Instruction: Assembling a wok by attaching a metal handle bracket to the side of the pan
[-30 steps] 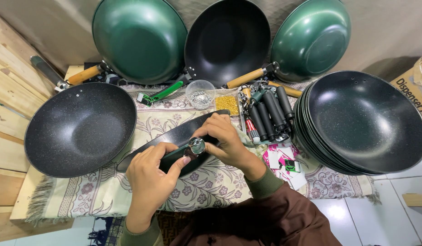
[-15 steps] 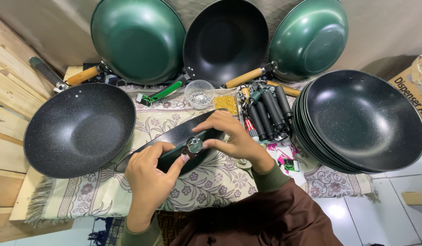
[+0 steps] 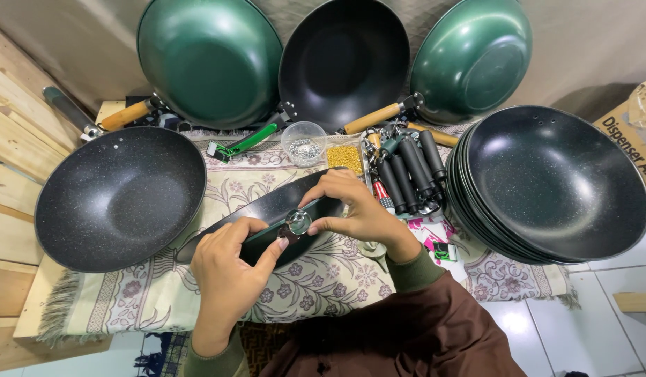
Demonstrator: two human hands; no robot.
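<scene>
Near the middle of the patterned cloth (image 3: 316,279), both hands work at a dark pan (image 3: 267,209) that stands on edge and tilted, its rim running from near left to far right. The left hand (image 3: 228,269) has its fingers curled under the rim, thumb pressed up against a small round metal fitting (image 3: 297,221) at the pan's edge. The right hand (image 3: 358,209) comes over the rim from the far side, fingers closed, pinching that same fitting between thumb and forefinger. To the left lies a speckled black wok (image 3: 120,199), open side up. At the right a stack of black woks (image 3: 553,185) sits nested. Along the far wall lean three more: a green wok (image 3: 211,59) on the left, a black wok (image 3: 344,59) in the middle, and another green wok (image 3: 473,59) on the right. Between them and the hands are a clear round cup (image 3: 303,143) of small metal parts, a flat bag of yellow pieces (image 3: 344,158), and a bunch of black handles (image 3: 410,171). Small pink and green labels (image 3: 434,241) lie just right of the right wrist. A brown cardboard box (image 3: 633,129) with dark print sits at the far right edge.
</scene>
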